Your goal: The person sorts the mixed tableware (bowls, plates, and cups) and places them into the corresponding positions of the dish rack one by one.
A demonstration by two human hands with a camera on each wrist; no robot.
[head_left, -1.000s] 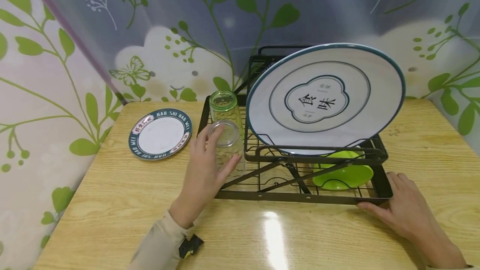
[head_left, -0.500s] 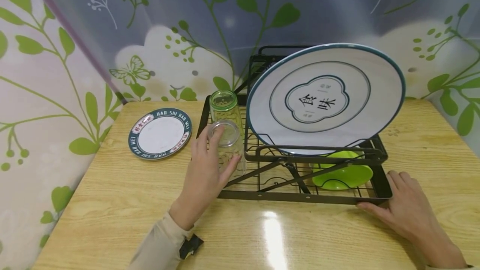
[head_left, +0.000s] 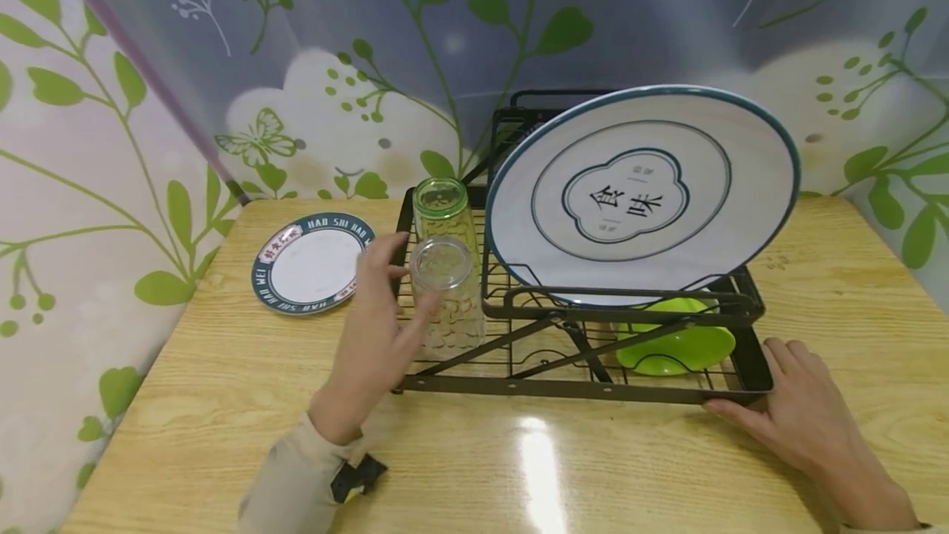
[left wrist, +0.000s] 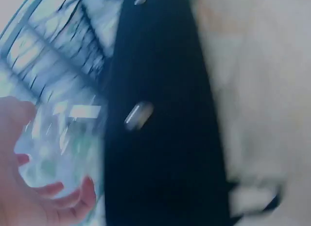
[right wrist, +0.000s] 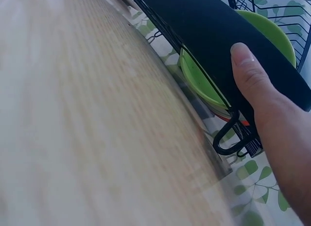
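Just left of a clear glass [head_left: 454, 320], my left hand [head_left: 378, 336] has its fingers spread and loosely bent, holding nothing; whether the thumb still touches the glass I cannot tell. That glass stands upside down in the left end of a black dish rack [head_left: 563, 388], in front of a green glass [head_left: 441, 203], also upside down. My right hand [head_left: 804, 410] grips the rack's front right corner. In the right wrist view its thumb [right wrist: 248, 65] presses on the rack's black side wall, while the other fingers are hidden.
A large white plate [head_left: 645, 245] with a teal rim leans on the rack's upper tier. Beneath it lies a bright green bowl [head_left: 678, 348]. A small plate [head_left: 315, 266] with a dark teal rim rests on the wooden table [head_left: 474, 468], left of the rack. A patterned wall stands behind.
My left hand has let go of the clear glass and drawn back to the left, its fingers spreading. The right hand stays at the rack's corner.
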